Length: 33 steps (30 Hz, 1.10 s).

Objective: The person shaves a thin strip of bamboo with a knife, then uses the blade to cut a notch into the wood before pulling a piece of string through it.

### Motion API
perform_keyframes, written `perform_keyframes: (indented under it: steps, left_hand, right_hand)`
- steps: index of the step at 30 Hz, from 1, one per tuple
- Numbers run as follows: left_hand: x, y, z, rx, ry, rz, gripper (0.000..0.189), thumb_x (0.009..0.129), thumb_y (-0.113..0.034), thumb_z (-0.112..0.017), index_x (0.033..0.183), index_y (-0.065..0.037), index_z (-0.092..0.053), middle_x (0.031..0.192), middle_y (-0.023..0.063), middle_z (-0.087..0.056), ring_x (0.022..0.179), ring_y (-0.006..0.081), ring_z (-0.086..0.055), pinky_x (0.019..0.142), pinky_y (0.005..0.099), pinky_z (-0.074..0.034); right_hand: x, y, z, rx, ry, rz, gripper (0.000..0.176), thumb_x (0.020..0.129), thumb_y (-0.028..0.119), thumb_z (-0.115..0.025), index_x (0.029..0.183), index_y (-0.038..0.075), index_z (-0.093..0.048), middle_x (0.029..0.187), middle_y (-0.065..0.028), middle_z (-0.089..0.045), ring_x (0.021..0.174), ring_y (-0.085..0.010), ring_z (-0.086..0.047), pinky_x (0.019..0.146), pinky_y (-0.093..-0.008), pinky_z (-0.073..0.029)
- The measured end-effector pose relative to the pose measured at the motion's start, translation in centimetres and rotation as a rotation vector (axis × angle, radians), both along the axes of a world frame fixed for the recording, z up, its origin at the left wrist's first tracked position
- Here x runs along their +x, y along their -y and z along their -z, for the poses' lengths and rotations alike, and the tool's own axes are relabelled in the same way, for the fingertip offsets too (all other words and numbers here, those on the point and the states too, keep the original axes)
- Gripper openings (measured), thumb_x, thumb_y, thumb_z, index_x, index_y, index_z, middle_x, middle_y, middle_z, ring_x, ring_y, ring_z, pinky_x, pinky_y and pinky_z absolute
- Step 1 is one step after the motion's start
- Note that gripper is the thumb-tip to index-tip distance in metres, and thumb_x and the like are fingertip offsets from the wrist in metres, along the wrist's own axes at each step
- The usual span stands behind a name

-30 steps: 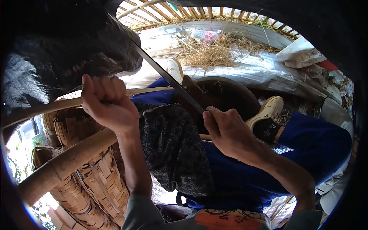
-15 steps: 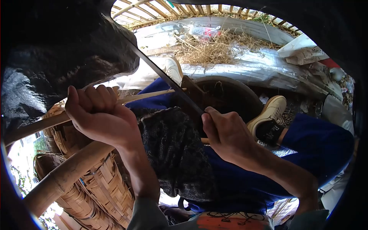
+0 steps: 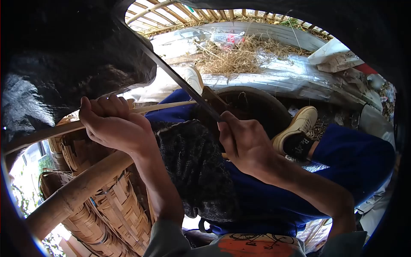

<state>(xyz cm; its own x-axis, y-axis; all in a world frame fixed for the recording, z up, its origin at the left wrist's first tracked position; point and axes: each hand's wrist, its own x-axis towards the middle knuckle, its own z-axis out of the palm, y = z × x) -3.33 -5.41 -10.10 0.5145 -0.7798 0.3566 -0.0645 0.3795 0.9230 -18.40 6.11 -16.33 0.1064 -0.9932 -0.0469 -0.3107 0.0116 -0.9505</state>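
Observation:
My left hand [image 3: 117, 124] is closed around a long, thin bamboo strip [image 3: 169, 105], which runs out past both sides of the fist. In my right hand [image 3: 248, 139] is the handle end of a long knife [image 3: 174, 76], its narrow blade slanting up and to the left. The blade crosses over the strip's right end in this view. A dark patterned cloth [image 3: 190, 167] covers my lap between the two forearms. Behind the blade and right fist shows a round dark basin [image 3: 267, 109].
Woven bamboo baskets [image 3: 117, 214] and a thick bamboo pole [image 3: 70, 199] stand at the lower left. Black plastic sheeting [image 3: 77, 64] hangs at the upper left. Straw [image 3: 233, 55] lies on pale sheeting ahead. My shoe [image 3: 299, 126] rests right of the basin.
My right hand and the knife have shifted slightly left and up. My left hand has moved a little right, with the bamboo strip's left end somewhat higher.

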Motion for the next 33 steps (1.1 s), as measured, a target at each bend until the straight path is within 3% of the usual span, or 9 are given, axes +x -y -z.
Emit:
perform_keyframes:
  steps: [5,7,13,18,21,24,27,29,33]
  left_hand:
    - [0.3,0.4,0.0,0.023,-0.026,-0.129,0.044,0.091,-0.014,-0.039,0.052,-0.016,-0.019,0.045,-0.0038,-0.016,0.041,0.0067,-0.013,0.042,0.0261,-0.013]
    - [0.5,0.8,0.2,-0.005,-0.027,-0.13,0.044,0.091,-0.014,-0.039,0.052,-0.016,-0.019,0.045,-0.0037,-0.016,0.041,0.0068,-0.013,0.042,0.0262,-0.014]
    - [-0.3,-0.1,-0.1,-0.004,-0.015,-0.166,0.045,0.09,-0.015,-0.041,0.05,-0.016,-0.018,0.045,-0.0038,-0.017,0.041,0.0071,-0.014,0.043,0.0264,-0.013]
    - [-0.4,0.0,-0.1,-0.04,-0.031,-0.119,0.045,0.089,-0.014,-0.039,0.051,-0.017,-0.016,0.044,-0.0039,-0.017,0.041,0.0068,-0.012,0.042,0.0266,-0.013]
    - [-0.4,-0.2,0.1,-0.016,0.025,-0.117,0.045,0.088,-0.013,-0.039,0.05,-0.016,-0.016,0.044,-0.0038,-0.016,0.041,0.007,-0.012,0.043,0.0266,-0.014]
    - [-0.6,-0.2,-0.2,0.016,-0.01,-0.155,0.044,0.088,-0.013,-0.038,0.05,-0.016,-0.016,0.044,-0.0038,-0.016,0.041,0.0073,-0.011,0.043,0.0272,-0.013]
    - [-0.6,-0.2,-0.1,0.019,-0.005,-0.101,0.044,0.089,-0.014,-0.038,0.05,-0.016,-0.016,0.044,-0.0038,-0.016,0.042,0.0073,-0.011,0.044,0.0275,-0.013]
    - [-1.4,-0.3,-0.2,0.055,0.019,-0.172,0.045,0.089,-0.014,-0.038,0.05,-0.016,-0.015,0.044,-0.0038,-0.015,0.042,0.0072,-0.011,0.044,0.0275,-0.012]
    - [-1.7,-0.8,-0.2,-0.003,0.064,0.008,0.044,0.089,-0.013,-0.039,0.052,-0.015,-0.016,0.044,-0.0033,-0.014,0.041,0.0062,-0.011,0.043,0.0276,-0.011]
  right_hand:
    - [1.1,-3.4,6.3,0.267,-0.182,-0.169,0.023,0.092,0.014,-0.044,0.078,-0.004,-0.051,0.044,-0.0146,-0.05,0.042,-0.0305,-0.057,0.036,-0.0369,-0.046]
    - [0.4,-2.3,5.8,0.316,-0.209,-0.207,0.023,0.092,0.014,-0.044,0.079,-0.004,-0.051,0.044,-0.0146,-0.05,0.042,-0.0306,-0.056,0.036,-0.0369,-0.046]
    - [0.3,-1.0,1.7,0.093,-0.107,-0.02,0.024,0.092,0.013,-0.044,0.074,-0.002,-0.048,0.043,-0.0149,-0.048,0.041,-0.0313,-0.055,0.037,-0.0376,-0.042]
    - [0.6,-3.4,6.6,0.234,-0.32,-0.178,0.024,0.091,0.015,-0.044,0.074,-0.001,-0.049,0.044,-0.0142,-0.049,0.042,-0.0311,-0.057,0.04,-0.0384,-0.047]
    - [0.0,-2.1,3.2,0.138,-0.382,-0.165,0.026,0.092,0.017,-0.043,0.074,-0.001,-0.049,0.045,-0.0144,-0.051,0.044,-0.0317,-0.058,0.042,-0.04,-0.049]
    - [-0.4,0.0,0.3,0.151,-0.198,-0.083,0.026,0.092,0.017,-0.043,0.076,0.0,-0.05,0.046,-0.0153,-0.051,0.045,-0.0318,-0.058,0.042,-0.0394,-0.048]
    - [0.6,-1.6,3.3,0.238,-0.144,-0.081,0.025,0.092,0.017,-0.043,0.076,0.0,-0.05,0.046,-0.0151,-0.051,0.044,-0.0315,-0.057,0.041,-0.0377,-0.048]
    - [1.2,-4.8,10.1,0.234,-0.227,-0.116,0.025,0.092,0.017,-0.044,0.075,0.0,-0.05,0.046,-0.0151,-0.051,0.043,-0.0312,-0.057,0.039,-0.037,-0.048]
    - [-0.8,-1.7,7.7,0.161,-0.335,-0.208,0.022,0.091,0.014,-0.045,0.075,0.0,-0.051,0.045,-0.0162,-0.049,0.039,-0.0313,-0.053,0.038,-0.0374,-0.042]
